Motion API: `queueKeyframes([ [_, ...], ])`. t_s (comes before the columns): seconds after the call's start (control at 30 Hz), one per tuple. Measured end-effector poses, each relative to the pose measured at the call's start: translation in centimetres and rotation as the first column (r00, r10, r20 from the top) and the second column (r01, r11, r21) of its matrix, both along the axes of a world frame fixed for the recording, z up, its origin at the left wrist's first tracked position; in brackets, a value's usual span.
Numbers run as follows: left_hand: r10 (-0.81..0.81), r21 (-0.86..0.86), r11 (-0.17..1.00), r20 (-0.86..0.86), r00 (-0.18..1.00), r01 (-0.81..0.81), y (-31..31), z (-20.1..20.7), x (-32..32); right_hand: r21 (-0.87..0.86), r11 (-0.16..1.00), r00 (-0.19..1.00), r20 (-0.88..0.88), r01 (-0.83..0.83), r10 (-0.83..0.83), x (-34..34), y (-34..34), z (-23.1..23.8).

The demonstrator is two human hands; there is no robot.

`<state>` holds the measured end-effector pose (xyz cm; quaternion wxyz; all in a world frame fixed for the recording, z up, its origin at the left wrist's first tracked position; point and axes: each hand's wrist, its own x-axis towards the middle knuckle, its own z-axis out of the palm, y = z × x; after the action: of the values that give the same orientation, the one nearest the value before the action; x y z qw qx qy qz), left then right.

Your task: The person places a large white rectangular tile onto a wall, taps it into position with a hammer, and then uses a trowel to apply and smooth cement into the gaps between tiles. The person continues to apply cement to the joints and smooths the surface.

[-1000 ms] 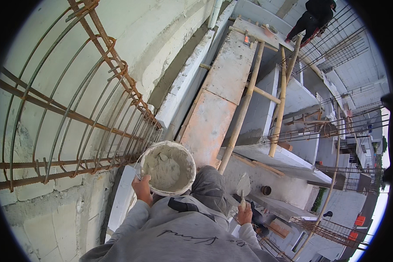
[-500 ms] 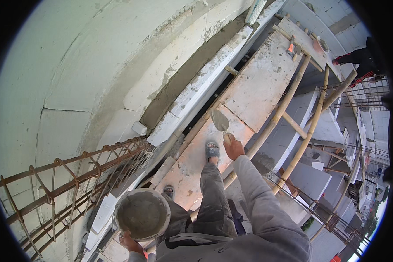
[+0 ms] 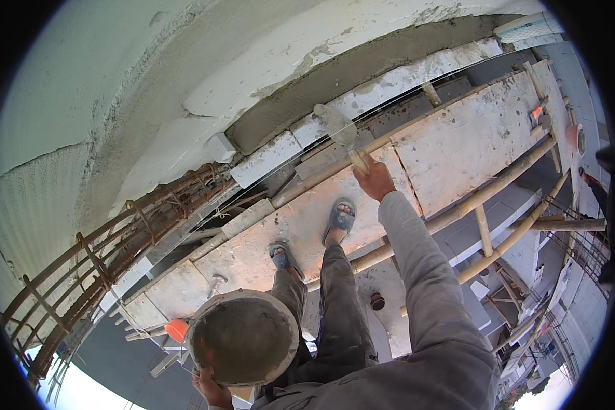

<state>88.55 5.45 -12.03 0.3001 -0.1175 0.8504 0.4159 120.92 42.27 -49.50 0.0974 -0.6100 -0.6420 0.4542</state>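
A round bucket (image 3: 293, 348) of wet grey mortar (image 3: 242, 338) is held against my lower body, with my left hand (image 3: 213, 389) closed on its near left rim. My right hand (image 3: 376, 180) grips a trowel's wooden handle, arm stretched forward. The trowel (image 3: 336, 126) has a grey-smeared blade that points away from me, appearing over the white block ledge (image 3: 270, 160); whether it touches is unclear. Behind the ledge runs a strip of grey mortar (image 3: 307, 92) along the pale wall. A small white block piece (image 3: 220, 147) sits at the strip's left end.
My sandalled feet stand on a plank platform (image 3: 307, 229), with a gap between it and the wall. A rusty rebar cage (image 3: 102, 263) juts out at left. Bamboo poles (image 3: 488, 181) edge the right side. An orange-handled tool (image 3: 538, 113) lies far right; an orange object (image 3: 176, 330) is beside the bucket.
My view has turned, so the wall and platform lie more crosswise. The trowel has shifted from over the planks toward the block ledge. The bucket stays in my left hand.
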Motion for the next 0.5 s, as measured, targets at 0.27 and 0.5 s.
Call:
queueKeyframes([
  [0.27,-0.046,0.198,0.98,0.105,0.993,0.025,-0.4,-0.6,1.0,0.151,0.826,0.835,-0.2,0.544,-0.513,-6.8,-4.0,1.9],
  [0.5,-0.002,0.099,0.995,0.089,0.996,-0.006,-1.4,-0.6,-0.5,-0.015,0.948,0.947,0.042,-0.319,0.32,-12.2,-11.1,1.3],
])
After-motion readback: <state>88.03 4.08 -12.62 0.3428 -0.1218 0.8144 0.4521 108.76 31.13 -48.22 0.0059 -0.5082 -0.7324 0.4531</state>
